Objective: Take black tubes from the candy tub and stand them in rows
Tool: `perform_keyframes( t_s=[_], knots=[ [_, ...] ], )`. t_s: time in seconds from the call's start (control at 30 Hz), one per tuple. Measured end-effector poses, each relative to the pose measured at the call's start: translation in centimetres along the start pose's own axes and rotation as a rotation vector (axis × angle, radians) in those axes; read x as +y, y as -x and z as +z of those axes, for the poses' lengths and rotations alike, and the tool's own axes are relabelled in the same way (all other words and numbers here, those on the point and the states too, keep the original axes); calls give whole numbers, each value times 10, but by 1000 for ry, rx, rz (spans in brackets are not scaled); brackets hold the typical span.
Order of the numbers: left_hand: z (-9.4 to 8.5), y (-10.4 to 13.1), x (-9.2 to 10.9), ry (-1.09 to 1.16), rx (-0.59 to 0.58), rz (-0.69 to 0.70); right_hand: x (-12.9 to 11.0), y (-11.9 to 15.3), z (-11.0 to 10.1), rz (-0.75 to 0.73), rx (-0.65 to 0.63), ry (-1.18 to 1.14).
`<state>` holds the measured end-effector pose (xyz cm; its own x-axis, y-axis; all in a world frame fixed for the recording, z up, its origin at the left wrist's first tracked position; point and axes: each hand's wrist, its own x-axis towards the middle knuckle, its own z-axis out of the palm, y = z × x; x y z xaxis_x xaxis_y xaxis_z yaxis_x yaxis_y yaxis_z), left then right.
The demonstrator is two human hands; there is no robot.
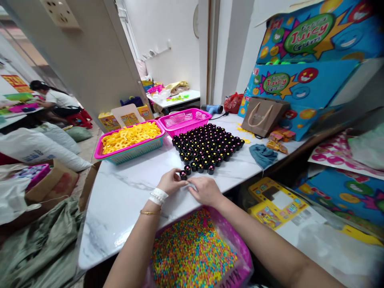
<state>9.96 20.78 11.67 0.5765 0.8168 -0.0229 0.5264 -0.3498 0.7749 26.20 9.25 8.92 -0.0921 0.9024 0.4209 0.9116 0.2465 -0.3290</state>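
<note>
Many small black cups (207, 144) stand close together on the table, several showing a pink or yellow ball inside. At the near corner of this block, my left hand (171, 183) has its fingers closed around the side of one black cup (183, 175). My right hand (207, 189) is beside it, fingers curled together and fingertips nearly meeting the left ones. Whatever its fingertips hold, if anything, is hidden. Below both hands, a pink basket (246, 256) lined with clear plastic holds a mass of small coloured balls (192, 248).
On the white marbled table (120, 200), a basket of yellow rings (132, 138) stands left of a pink basket (186, 120). To the right are a blue cloth (263, 156), a brown paper bag (262, 116) and blue cartons (300, 84). A person (57, 100) sits far left.
</note>
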Motion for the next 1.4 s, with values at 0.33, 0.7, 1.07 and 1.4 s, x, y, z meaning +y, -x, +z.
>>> perform_keyframes(
  t_s=[0.33, 0.7, 1.07, 1.4],
  knots=[
    [18, -14, 14, -194, 206, -40, 1, 1, 5, 31, 69, 10],
    [25, -21, 18, -192, 223, 7, 3, 2, 6, 15, 64, 2],
    [33, -18, 10, -114, 281, -47, 2, 2, 3, 98, 176, 54],
    [29, 73, 30, 1, 237, -56, 8, 15, 0, -13, 233, -65]
  ],
)
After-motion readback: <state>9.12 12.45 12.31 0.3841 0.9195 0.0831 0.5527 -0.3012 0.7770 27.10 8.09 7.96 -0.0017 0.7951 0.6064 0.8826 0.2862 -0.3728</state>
